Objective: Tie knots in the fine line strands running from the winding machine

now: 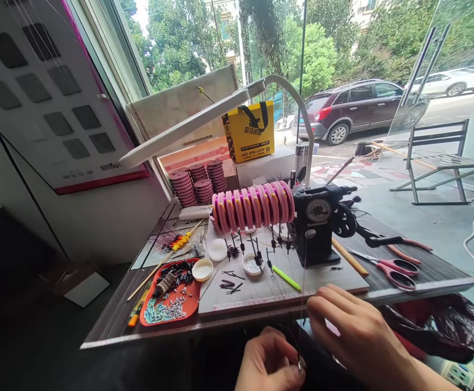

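My left hand (267, 361) is below the table's front edge, thumb and fingers pinched on a small shiny metal piece (301, 366) too small to name. My right hand (351, 326) is curled just above and to the right of it, its fingertips beside a thin fishing line (304, 282) that runs upward. Whatever those fingers hold is hidden. Pink line spools (253, 206) sit in a row on a black hand-cranked winder (316, 233). Beneath the spools hang thin lines with small black fittings (258, 258).
On the table stand an orange tray (142, 320) of small parts, a round white dish (253, 264), a green pen (286, 278) and red-handled scissors (397, 271). A white lamp (204, 117) arches over the spools. Stacked pink spools (182, 188) and a yellow bag (253, 136) stand behind.
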Demonstrator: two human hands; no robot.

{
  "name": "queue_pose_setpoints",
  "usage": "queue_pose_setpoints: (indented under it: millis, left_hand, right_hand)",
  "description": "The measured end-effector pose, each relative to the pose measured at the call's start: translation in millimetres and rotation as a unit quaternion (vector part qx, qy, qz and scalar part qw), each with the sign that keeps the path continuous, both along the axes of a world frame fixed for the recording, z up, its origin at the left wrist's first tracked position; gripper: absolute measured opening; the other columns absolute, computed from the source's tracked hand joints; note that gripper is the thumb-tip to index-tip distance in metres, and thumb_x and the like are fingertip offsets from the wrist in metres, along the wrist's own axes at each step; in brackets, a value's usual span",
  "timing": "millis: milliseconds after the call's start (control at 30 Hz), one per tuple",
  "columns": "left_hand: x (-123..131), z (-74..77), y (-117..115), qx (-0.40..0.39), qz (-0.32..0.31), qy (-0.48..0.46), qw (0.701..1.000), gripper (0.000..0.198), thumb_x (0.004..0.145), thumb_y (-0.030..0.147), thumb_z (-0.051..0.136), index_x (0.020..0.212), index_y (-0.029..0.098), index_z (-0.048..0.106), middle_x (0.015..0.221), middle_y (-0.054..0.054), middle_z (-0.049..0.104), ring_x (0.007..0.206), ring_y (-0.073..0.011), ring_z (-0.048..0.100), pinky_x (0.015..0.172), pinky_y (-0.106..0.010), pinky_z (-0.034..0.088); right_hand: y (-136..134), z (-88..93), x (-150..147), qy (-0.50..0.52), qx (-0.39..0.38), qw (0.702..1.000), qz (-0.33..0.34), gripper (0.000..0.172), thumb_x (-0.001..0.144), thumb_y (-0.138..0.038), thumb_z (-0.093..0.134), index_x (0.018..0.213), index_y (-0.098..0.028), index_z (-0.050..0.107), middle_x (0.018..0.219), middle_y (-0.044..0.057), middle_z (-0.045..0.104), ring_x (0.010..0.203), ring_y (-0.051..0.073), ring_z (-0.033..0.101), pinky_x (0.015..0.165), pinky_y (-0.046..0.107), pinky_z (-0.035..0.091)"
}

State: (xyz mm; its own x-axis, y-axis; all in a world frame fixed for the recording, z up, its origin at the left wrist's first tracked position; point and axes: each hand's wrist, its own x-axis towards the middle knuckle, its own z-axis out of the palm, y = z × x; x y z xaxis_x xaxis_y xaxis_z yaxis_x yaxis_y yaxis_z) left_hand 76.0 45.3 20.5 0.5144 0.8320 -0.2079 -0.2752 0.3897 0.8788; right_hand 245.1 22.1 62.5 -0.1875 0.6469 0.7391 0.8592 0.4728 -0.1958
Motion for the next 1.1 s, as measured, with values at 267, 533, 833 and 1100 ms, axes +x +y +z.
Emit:
queue_pose_setpoints:
  millis: [267,533,833,1100]
  left_hand:
    - [4,-0.4,4,0.016,-0.025,0.071,0.997,0.044,0.051,0.055,0.078,0.057,0.013,0.064,0.058,0.004,0.052,0.037,-0.0033,0.036,0.041,-0.022,0.023]
    - [1,4.1,7,0.022,-0.012,0.091,0.996,0.048,0.048,0.057,0.079,0.053,0.012,0.062,0.052,0.003,0.051,0.041,-0.0048,0.038,0.043,-0.022,0.026]
    - [-18,17.1,7,-0.069,-0.011,0.037,0.997,0.045,0.045,0.043,0.086,0.052,0.011,0.055,0.063,0.000,0.061,0.038,-0.0054,0.055,0.038,-0.017,0.035]
    - [-57,50.0,2,0.028,0.006,0.123,0.992,0.044,0.054,0.044,0.082,0.057,0.013,0.050,0.067,0.000,0.059,0.040,-0.0042,0.053,0.041,-0.017,0.037]
  right_hand:
    - [-1,-0.8,-1,0.014,0.003,1.000,0.005,0.025,0.084,-0.006,0.040,0.065,-0.020,0.048,0.057,0.000,0.050,0.053,0.014,0.047,0.051,0.024,0.037]
    - [1,-5.2,-2,0.012,-0.003,1.000,0.010,0.024,0.084,-0.006,0.040,0.066,-0.019,0.049,0.058,0.000,0.051,0.054,0.014,0.047,0.052,0.024,0.037]
    - [1,-26.2,-6,0.025,-0.088,0.995,0.043,0.022,0.086,-0.009,0.041,0.069,-0.020,0.049,0.063,0.000,0.054,0.056,0.014,0.051,0.053,0.024,0.038]
    - [34,-44.6,-74,-0.030,-0.021,0.996,0.086,0.018,0.077,-0.012,0.062,0.092,-0.020,0.064,0.081,0.002,0.070,0.073,0.019,0.062,0.069,0.029,0.049]
